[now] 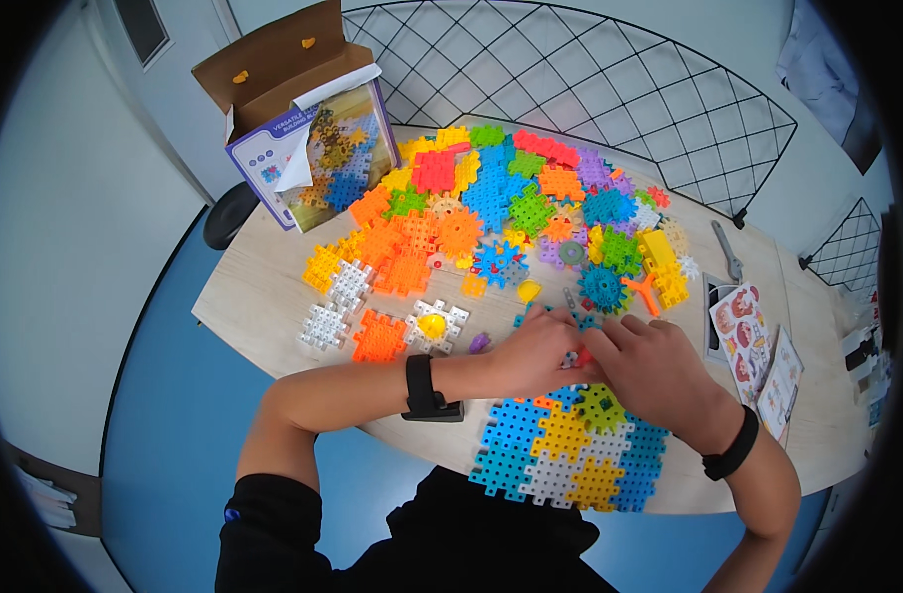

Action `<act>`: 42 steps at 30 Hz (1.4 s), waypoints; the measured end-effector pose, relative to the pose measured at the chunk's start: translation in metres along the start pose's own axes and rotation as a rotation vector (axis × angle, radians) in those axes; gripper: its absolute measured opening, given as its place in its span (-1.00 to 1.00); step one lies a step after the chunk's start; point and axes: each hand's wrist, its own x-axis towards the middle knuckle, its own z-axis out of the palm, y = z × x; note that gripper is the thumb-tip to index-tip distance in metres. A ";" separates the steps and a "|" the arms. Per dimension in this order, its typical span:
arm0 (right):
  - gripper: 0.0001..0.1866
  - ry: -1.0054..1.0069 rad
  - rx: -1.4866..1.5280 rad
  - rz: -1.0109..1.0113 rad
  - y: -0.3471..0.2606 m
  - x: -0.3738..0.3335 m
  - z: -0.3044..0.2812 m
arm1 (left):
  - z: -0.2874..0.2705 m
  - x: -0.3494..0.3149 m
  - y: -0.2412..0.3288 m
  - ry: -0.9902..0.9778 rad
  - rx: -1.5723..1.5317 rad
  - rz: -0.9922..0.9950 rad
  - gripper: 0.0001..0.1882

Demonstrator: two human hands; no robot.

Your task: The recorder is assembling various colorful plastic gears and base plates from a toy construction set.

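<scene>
My left hand (538, 353) and my right hand (653, 371) meet over the far part of a panel of interlocking plastic building plates (563, 435). Both have their fingers bent and closed around a small red plastic piece (583, 357), mostly hidden between them. The panel joins blue, yellow and light grey square plates at the table's near edge. On it, just nearer than my hands, lies a lime green gear (602, 407). Teal plate edges (524, 318) show past my fingers. A small purple piece (479, 342) lies left of my left hand.
A large pile of colourful plates and gears (491, 193) covers the table's far middle. An opened cardboard box (313, 138) stands far left; a black wire grid (590, 79) borders the back. Right are a grey wrench-like tool (728, 252) and sticker sheets (744, 336).
</scene>
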 end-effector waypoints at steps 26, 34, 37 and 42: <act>-0.84 -0.003 0.082 -0.040 0.017 -0.001 0.007 | -0.007 -0.008 0.017 0.142 -0.135 -0.012 -0.76; -0.81 0.242 0.271 0.205 0.027 -0.025 -0.013 | -0.019 -0.012 -0.004 -0.102 0.179 0.101 -0.52; -0.81 0.367 0.568 0.481 0.045 -0.043 -0.009 | -0.022 -0.022 -0.013 -0.132 0.212 0.131 -0.43; -0.72 0.395 1.052 0.793 0.087 -0.109 0.074 | -0.046 -0.013 0.011 -0.347 0.219 0.030 -0.51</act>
